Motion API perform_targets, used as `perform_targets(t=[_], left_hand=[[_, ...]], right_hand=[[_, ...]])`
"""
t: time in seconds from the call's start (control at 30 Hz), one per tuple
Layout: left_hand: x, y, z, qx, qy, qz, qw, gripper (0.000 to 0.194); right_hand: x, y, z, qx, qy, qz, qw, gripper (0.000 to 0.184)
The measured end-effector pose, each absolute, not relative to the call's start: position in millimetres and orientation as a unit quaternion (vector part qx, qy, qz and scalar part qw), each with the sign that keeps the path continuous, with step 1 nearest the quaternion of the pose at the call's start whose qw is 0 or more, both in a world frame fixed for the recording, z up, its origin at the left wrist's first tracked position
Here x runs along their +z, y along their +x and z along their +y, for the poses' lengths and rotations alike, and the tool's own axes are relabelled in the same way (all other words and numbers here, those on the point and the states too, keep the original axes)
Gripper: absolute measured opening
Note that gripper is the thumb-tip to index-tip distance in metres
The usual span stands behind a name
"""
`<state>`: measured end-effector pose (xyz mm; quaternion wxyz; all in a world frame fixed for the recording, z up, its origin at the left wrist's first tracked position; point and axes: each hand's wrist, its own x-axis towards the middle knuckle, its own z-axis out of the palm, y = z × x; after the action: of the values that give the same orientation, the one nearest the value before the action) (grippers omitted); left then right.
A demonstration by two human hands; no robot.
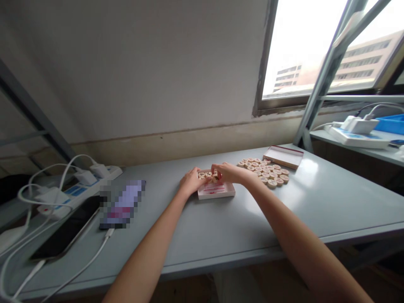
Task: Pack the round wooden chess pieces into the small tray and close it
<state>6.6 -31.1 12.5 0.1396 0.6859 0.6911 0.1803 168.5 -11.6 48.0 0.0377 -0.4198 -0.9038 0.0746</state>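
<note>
A shallow white box [217, 194] lies on the desk, with a row of round wooden xiangqi pieces [208, 174] along its far side and a printed bottom bare in front. My left hand [190, 182] is curled round the box's left wall, its thumb reaching in over the pieces. Over the right part of the row, my right hand [227, 172] pinches a xiangqi piece [216, 177], partly covered by the fingers. More loose xiangqi pieces [267, 170] lie spread in a flat group to the right, several of them showing dark or red characters.
Behind the loose pieces lies the open box lid [283, 156]. On the left are a blurred-out phone [123, 205], a dark phone [67, 229] and a power strip [78, 189] with white cables. The desk's front edge [221, 261] runs beneath my forearms.
</note>
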Motion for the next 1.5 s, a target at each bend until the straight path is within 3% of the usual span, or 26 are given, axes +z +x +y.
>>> perform_targets(t=[0.23, 0.73, 0.87, 1.03, 1.2, 1.37, 1.5], left_hand=[[12, 6, -31, 0.184, 0.693, 0.685, 0.130, 0.048], [15, 7, -34, 0.190, 0.691, 0.683, 0.144, 0.054], [15, 8, -34, 0.188, 0.687, 0.689, 0.135, 0.052], [17, 9, -37, 0.182, 0.687, 0.692, 0.129, 0.048], [19, 9, -37, 0.177, 0.684, 0.696, 0.127, 0.045], [16, 7, -34, 0.175, 0.685, 0.697, 0.120, 0.038], [14, 7, -33, 0.182, 0.683, 0.698, 0.113, 0.036]], right_hand=[[46, 171, -8, 0.063, -0.445, -0.892, 0.042, 0.019], [50, 176, -10, 0.035, -0.428, -0.903, 0.021, 0.020], [49, 173, -11, 0.005, -0.444, -0.895, 0.034, 0.028], [48, 170, -11, -0.014, -0.437, -0.899, 0.023, 0.005], [52, 179, -6, 0.015, -0.449, -0.893, 0.040, 0.009], [52, 205, 3, -0.070, -0.588, -0.804, 0.053, 0.020], [43, 220, 9, -0.072, -0.647, -0.759, 0.026, 0.023]])
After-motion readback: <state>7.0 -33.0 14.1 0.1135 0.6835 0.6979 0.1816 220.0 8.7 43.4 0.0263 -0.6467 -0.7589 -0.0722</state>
